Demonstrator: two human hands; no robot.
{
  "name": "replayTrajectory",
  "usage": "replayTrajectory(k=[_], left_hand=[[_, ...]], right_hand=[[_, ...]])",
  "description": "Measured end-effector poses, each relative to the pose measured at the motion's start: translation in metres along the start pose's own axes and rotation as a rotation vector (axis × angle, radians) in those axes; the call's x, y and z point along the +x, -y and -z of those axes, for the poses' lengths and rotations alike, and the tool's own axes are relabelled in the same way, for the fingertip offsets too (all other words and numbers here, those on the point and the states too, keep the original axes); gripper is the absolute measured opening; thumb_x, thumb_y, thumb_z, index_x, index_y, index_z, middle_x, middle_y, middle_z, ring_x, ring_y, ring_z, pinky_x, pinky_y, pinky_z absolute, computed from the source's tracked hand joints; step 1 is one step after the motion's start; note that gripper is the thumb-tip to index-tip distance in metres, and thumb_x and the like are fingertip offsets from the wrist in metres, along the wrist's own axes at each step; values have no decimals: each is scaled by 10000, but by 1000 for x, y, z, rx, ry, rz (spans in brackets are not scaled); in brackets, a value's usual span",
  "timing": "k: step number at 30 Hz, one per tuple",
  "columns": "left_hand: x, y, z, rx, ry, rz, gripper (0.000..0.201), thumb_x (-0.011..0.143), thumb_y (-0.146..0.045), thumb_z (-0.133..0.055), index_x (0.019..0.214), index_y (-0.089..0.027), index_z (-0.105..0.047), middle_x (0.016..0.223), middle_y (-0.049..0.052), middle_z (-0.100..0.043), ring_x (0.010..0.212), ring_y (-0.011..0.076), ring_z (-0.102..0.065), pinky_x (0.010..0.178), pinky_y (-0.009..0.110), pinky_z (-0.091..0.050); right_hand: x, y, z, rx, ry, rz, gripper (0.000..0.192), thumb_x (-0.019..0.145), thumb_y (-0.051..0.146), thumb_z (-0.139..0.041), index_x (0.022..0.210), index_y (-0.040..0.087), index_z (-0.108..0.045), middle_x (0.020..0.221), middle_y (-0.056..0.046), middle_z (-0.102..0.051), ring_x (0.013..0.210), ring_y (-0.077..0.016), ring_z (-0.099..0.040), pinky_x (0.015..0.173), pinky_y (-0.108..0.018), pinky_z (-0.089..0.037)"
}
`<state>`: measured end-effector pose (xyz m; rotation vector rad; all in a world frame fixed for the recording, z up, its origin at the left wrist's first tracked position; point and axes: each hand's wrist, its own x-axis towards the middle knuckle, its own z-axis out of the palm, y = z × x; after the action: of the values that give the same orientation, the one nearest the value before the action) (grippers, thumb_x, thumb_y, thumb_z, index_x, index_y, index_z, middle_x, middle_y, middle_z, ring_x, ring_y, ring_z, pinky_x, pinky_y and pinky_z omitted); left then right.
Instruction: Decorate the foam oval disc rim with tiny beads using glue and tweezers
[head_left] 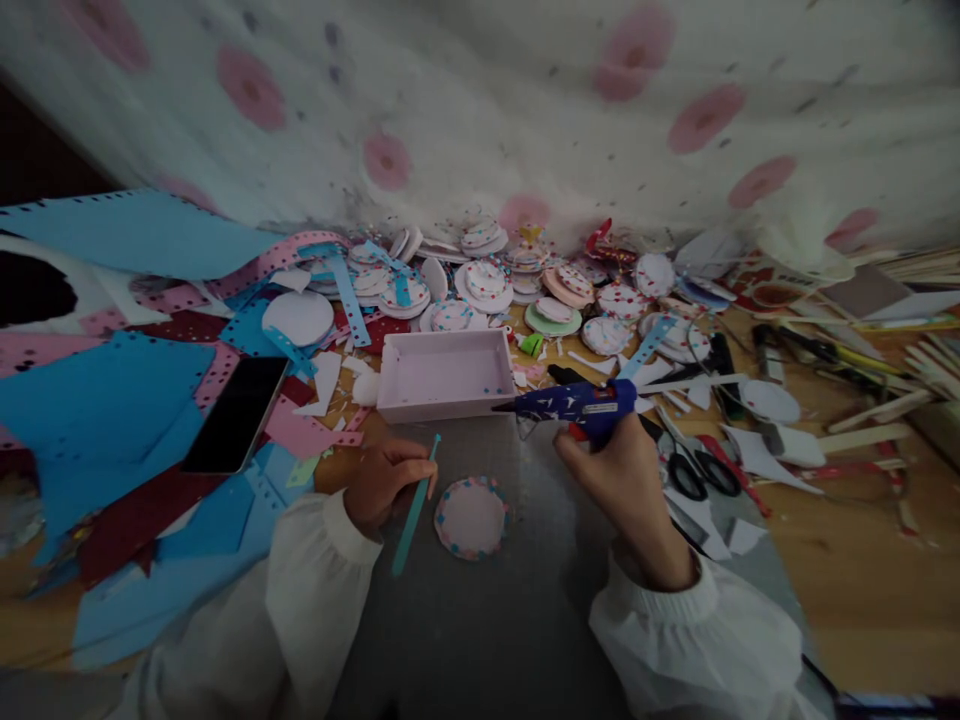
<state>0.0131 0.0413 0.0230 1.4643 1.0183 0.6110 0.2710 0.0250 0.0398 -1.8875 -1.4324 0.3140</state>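
Observation:
My left hand [388, 480] is closed on a narrow teal paper strip [411, 528], which slants down toward me. In my right hand [626, 480] is a blue hot glue gun [577, 405], its nozzle pointing left at the front right corner of a pale pink open box [446, 385]. A round white disc [472, 517] edged with small pink and blue dots lies flat on the dark grey mat [480, 640], between my hands. The strip's upper end sticks out past my left fingers.
Many layered paper discs [484, 285] are piled along the back by the curtain [450, 100]. On the left are blue paper sheets [112, 410] and a black phone [236, 415]. Black-handled scissors [701, 470], wooden sticks [862, 440] and scraps lie on the right.

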Motion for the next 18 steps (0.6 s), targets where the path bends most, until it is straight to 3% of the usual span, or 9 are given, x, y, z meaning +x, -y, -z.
replayTrajectory(k=[3,6,18], left_hand=[[-1,1,-2,-156,-1,117,328,759,-348,-552,488,-162,-559,329,-43,-378,286,62,-296,309,189,-193],[-2,4,-3,-259,-10,192,312,718,-340,-602,471,-160,-534,342,-52,-385,291,50,-277,310,182,-165],[0,8,3,-48,81,87,354,772,-323,-577,468,-152,-513,363,-42,-416,328,60,-356,328,175,-222]], right_hand=[[-5,8,-4,172,78,25,340,645,311,-652,947,223,-525,671,16,-600,571,-167,-556,543,-292,-450],[-12,10,-12,209,121,129,318,641,241,-642,939,229,-533,796,-16,-641,670,-178,-590,602,-302,-477],[-18,8,-20,154,78,182,258,637,173,-567,880,236,-507,793,-24,-607,724,-204,-578,624,-325,-470]])
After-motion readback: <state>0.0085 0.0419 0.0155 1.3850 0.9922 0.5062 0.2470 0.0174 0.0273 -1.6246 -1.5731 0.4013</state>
